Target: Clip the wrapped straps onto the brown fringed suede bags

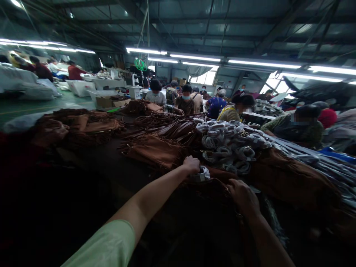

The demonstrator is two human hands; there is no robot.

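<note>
Reader: Head view, left grip (pixel 191 165): what is its state?

Tutor: Fingers curled, touching a white-wrapped bundle (pixel 205 173) just to its right. The fingertips are hidden, so I can't say whether they close on it.

Reader: And the right grip (pixel 244 194)?

Tutor: Bent, with its fingertips at a thin brown strap (pixel 218 181) that runs between the two grips; whether it pinches the strap is unclear.

Reader: What surrounds them?

Tutor: Brown fabric (pixel 222 173) lies between the grips. Left of the left grip, a fringed brown bag (pixel 155 151) rests on the dark desk (pixel 108 159). Beyond both grips are heaped white-wrapped coils (pixel 222 152); right of the right grip, a brown pile (pixel 289 176). Far left of the left grip, another person's hand (pixel 58 132) is beside stacked brown bags (pixel 93 124).
</note>
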